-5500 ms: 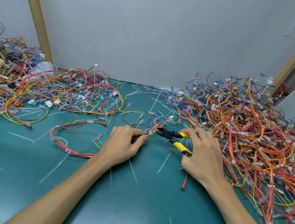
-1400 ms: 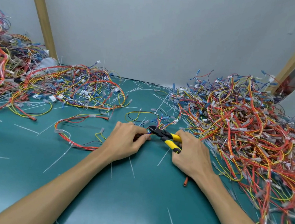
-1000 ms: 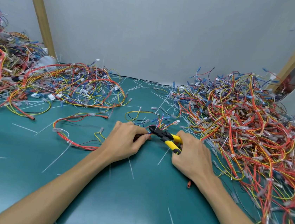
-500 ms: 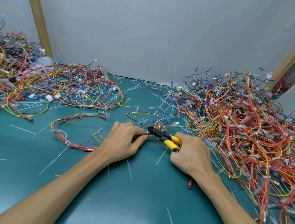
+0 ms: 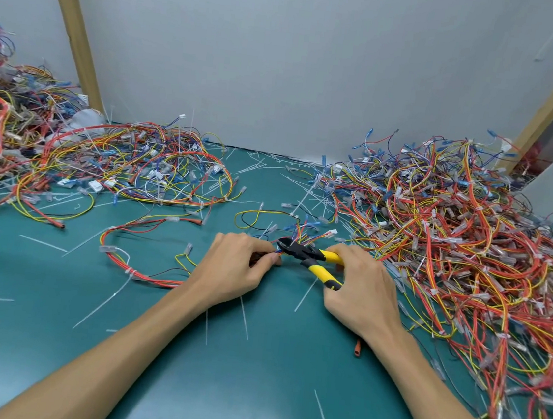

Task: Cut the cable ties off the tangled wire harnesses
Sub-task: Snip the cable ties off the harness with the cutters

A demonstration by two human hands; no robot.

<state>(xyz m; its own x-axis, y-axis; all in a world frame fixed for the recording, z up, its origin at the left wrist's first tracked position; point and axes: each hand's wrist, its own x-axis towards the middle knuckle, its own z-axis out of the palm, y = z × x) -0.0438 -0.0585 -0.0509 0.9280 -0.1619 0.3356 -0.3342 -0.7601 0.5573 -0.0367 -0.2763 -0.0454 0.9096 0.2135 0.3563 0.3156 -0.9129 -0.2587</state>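
From the head view, the only one there is: the left hand [image 5: 234,266] has its fingers curled, thumb and fingertips pinching a thin harness [image 5: 150,280] where its wires bunch together; the rest of that harness loops off to the left across the green mat [image 5: 46,338] and fans out behind the hands. The right hand [image 5: 358,294] is wrapped round the 2 yellow handles of the cutters [image 5: 301,251], which stand a little apart in its grip; the black nose points left and sits right at the left fingertips.

About 5 seconds back the nose was well short of that pinch, out over the fanned wires; it has since come in to the pinch, and over the last second neither hand has shifted much. I take that as the blades being lined up on 1 tie; the tie itself is hidden under the fingers, and I can't tell whether the jaws have bitten yet.

White cut ties [image 5: 305,293] lie scattered on the mat. The big heap [image 5: 453,246] on the right and the flatter heap [image 5: 135,165] on the left both show white ties among the wires, so I judge plenty of work remains.
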